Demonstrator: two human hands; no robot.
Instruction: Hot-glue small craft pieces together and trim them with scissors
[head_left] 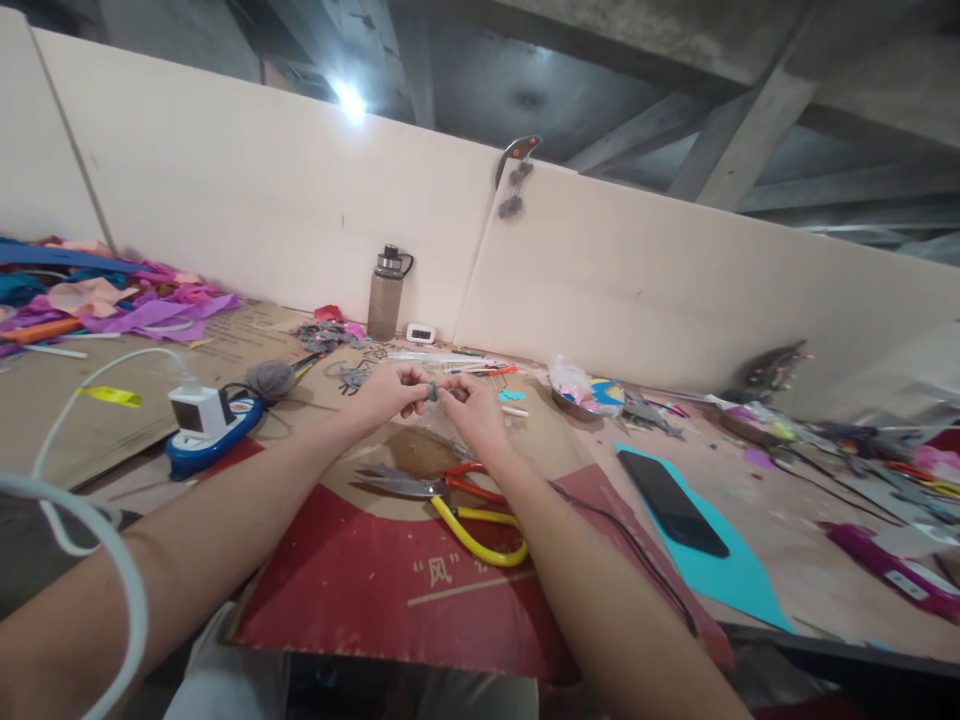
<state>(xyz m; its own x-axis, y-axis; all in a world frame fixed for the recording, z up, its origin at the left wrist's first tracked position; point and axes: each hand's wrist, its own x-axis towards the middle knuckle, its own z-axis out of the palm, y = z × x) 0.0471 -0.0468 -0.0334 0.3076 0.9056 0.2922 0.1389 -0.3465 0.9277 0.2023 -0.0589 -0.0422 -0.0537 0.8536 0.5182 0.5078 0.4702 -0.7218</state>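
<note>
My left hand [401, 390] and my right hand [466, 405] meet over the middle of the cardboard, both with fingers pinched. Between their fingertips is a small teal piece [433, 392], too small and blurred to tell its kind. Below the hands lie scissors with yellow handles [480, 535], and an orange-red handled tool [465, 482] beside them, partly behind my right forearm. Small teal cut-outs [512, 396] rest just right of my right hand. Thin sticks and pens [450, 358] are scattered behind both hands.
A blue power strip with a white charger [201, 412] and a looping white cable stand left, near grey yarn [271, 380]. A bottle [385, 295] stands against the partition. Right are a phone [671, 502] on turquoise sheet and a bowl of scraps [577, 405]. Coloured fabric [161, 315] is heaped far left.
</note>
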